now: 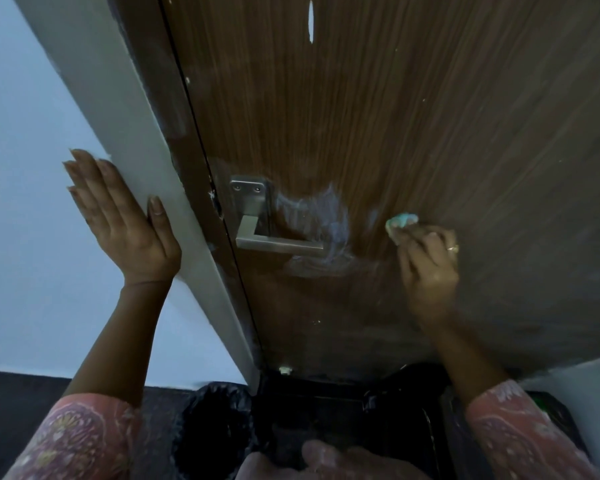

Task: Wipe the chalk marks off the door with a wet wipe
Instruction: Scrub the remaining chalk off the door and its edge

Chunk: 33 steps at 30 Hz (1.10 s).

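Observation:
A brown wood-grain door (pixel 378 116) fills the middle and right. White smeared chalk marks (pixel 321 216) lie beside and under its steel lever handle (pixel 278 243). My right hand (pixel 428 268) presses a crumpled pale green-white wet wipe (pixel 400 221) against the door, just right of the smears. My left hand (pixel 118 220) lies flat and open on the pale door frame (pixel 125 126), thumb on the frame's face. A thin white streak (pixel 311 20) sits high on the door.
A light blue wall (pixel 25 202) is at the left. On the dark floor below stand a bin with a black liner (pixel 215 431) and a dark bag (pixel 413 410). My bare feet (pixel 326 462) show at the bottom edge.

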Motion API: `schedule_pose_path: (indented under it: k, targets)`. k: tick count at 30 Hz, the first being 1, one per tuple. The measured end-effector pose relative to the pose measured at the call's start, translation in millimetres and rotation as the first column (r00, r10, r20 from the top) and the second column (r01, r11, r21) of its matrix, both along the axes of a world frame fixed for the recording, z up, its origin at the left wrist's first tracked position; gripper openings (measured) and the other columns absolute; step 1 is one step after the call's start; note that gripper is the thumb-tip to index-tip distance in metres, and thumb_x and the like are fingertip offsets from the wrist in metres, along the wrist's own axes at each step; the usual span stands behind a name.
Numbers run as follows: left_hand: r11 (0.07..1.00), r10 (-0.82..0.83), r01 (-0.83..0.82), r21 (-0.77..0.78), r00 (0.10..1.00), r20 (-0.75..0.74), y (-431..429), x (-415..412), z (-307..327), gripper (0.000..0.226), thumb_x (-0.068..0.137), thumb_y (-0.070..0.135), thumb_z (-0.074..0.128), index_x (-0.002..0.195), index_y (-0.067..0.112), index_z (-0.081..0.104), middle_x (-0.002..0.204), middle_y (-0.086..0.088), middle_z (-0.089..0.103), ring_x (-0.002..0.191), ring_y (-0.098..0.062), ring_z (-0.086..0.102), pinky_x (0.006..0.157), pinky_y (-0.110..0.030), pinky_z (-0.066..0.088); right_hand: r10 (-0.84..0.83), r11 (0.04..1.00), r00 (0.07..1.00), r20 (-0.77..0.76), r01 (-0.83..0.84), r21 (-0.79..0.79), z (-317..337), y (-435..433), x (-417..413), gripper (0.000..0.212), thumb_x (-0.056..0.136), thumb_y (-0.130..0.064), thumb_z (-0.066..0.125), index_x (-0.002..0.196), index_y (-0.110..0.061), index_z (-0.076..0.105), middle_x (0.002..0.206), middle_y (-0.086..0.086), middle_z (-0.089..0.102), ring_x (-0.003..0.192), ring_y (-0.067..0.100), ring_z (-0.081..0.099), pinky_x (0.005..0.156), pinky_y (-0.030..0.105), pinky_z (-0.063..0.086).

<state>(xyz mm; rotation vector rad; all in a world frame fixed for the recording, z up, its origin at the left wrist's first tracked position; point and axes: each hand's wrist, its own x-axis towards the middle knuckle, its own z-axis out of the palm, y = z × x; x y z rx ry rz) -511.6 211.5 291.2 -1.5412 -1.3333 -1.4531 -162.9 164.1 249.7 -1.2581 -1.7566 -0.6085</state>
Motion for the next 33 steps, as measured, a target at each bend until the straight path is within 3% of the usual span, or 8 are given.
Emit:
schedule_pose_path:
  k: [3, 6, 9, 14, 18, 21, 27, 33]
  targets:
    - [1.000, -0.006, 0.006, 0.011, 1.000, -0.001, -1, -1, 1, 0.050, 0.102, 0.018, 0.030, 0.133, -0.021, 0.026, 0.133, -0.049, 0.029, 0.146, -0.015, 0.001, 0.120, -0.037, 0.005, 0.034, 0.985, 0.984, 0.174, -0.004, -0.170, -36, -11, -8, 0.019, 0.082, 0.003, 0.064, 0.099, 0.001, 0.072, 0.094, 0.015, 0.072, 0.080, 0.031, 0.063, 0.068, 0.034, 0.055]
    - [0.999, -0.022, 0.023, 0.023, 1.000, -0.005, -1, 0, 1, 0.048, 0.101, 0.016, 0.032, 0.134, -0.018, 0.024, 0.133, -0.049, 0.029, 0.147, -0.013, -0.001, 0.120, -0.036, 0.004, 0.045, 0.959, 0.981, 0.188, 0.011, -0.284, -39, -16, -9, 0.039, 0.060, 0.014, 0.083, 0.095, -0.001, 0.074, 0.089, 0.011, 0.073, 0.074, 0.029, 0.066, 0.056, 0.029, 0.058]
    - [0.999, -0.027, 0.027, 0.032, 1.000, 0.004, 0, 0, -1, 0.048, 0.102, 0.018, 0.031, 0.135, -0.016, 0.023, 0.133, -0.048, 0.029, 0.147, -0.013, -0.001, 0.120, -0.036, 0.005, 0.026, 0.990, 0.992, 0.127, -0.008, -0.141, -2, -7, -25, 0.029, 0.073, 0.012, 0.072, 0.100, 0.001, 0.071, 0.094, 0.016, 0.071, 0.078, 0.031, 0.061, 0.073, 0.031, 0.048]
    - [0.999, -0.027, 0.027, 0.036, 1.000, 0.010, 1, -1, -2, 0.049, 0.103, 0.019, 0.030, 0.135, -0.016, 0.024, 0.134, -0.048, 0.028, 0.146, -0.014, -0.001, 0.120, -0.038, 0.005, 0.039, 0.976, 0.996, -0.075, -0.022, 0.216, 68, 19, -39, 0.015, 0.093, -0.003, 0.059, 0.101, 0.001, 0.070, 0.086, 0.014, 0.069, 0.074, 0.027, 0.062, 0.091, 0.013, 0.032]
    - [0.999, -0.022, 0.022, 0.047, 1.000, 0.006, 2, -3, -3, 0.048, 0.102, 0.019, 0.031, 0.137, -0.012, 0.022, 0.136, -0.043, 0.027, 0.147, -0.014, -0.001, 0.121, -0.037, 0.005, 0.024, 0.999, 0.970, 0.240, -0.017, -0.029, 11, 7, -44, 0.024, 0.079, 0.007, 0.067, 0.102, 0.002, 0.071, 0.094, 0.016, 0.072, 0.080, 0.030, 0.059, 0.069, 0.032, 0.049]
    - [0.998, -0.022, 0.022, 0.061, 1.000, -0.005, 4, -3, -2, 0.048, 0.102, 0.021, 0.030, 0.137, -0.011, 0.022, 0.139, -0.036, 0.022, 0.147, -0.013, -0.001, 0.121, -0.036, 0.005, 0.107, 0.985, 0.900, 0.423, -0.039, -0.166, -30, -1, -28, 0.028, 0.082, 0.000, 0.051, 0.101, -0.002, 0.072, 0.094, 0.012, 0.072, 0.080, 0.027, 0.057, 0.054, 0.030, 0.056]
    - [0.997, 0.001, -0.001, 0.077, 1.000, -0.003, 7, -3, -6, 0.047, 0.101, 0.021, 0.030, 0.137, -0.009, 0.022, 0.139, -0.033, 0.022, 0.147, -0.014, 0.000, 0.121, -0.036, 0.006, -0.076, 0.991, 0.996, -0.052, 0.070, -0.111, -49, -9, -8, 0.019, 0.093, -0.008, 0.054, 0.094, 0.000, 0.071, 0.087, 0.017, 0.061, 0.079, 0.030, 0.056, 0.076, 0.032, 0.044]
    - [0.997, -0.004, 0.004, 0.071, 1.000, 0.005, 7, -2, -4, 0.048, 0.103, 0.025, 0.027, 0.137, -0.008, 0.021, 0.141, -0.029, 0.019, 0.147, -0.011, -0.001, 0.121, -0.035, 0.006, 0.025, 0.940, 1.000, -0.004, -0.025, -0.341, -59, 2, -96, 0.016, 0.079, 0.003, 0.070, 0.095, -0.001, 0.071, 0.092, 0.019, 0.064, 0.086, 0.035, 0.059, 0.075, 0.040, 0.053]
